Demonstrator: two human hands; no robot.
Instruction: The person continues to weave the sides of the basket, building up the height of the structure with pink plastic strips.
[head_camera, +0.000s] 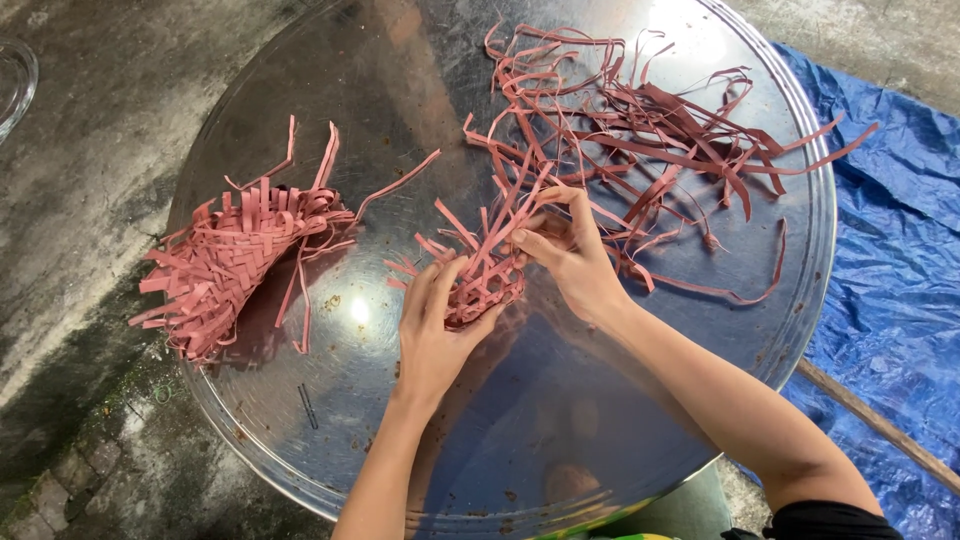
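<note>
A small woven piece of pinkish-red strips (478, 283) rests near the middle of a large round metal tray (420, 90). My left hand (432, 338) cups its lower left side, fingers curled on the weave. My right hand (568, 250) pinches loose strips rising from the piece's top right. Loose ends stick up and outward from the weave between both hands.
A larger woven piece with loose ends (232, 255) lies on the tray's left. A tangled pile of loose strips (650, 125) covers the tray's upper right. A blue tarp (890, 270) lies to the right, with a wooden stick (880, 425) on it. Grey concrete floor (90, 180) surrounds the tray.
</note>
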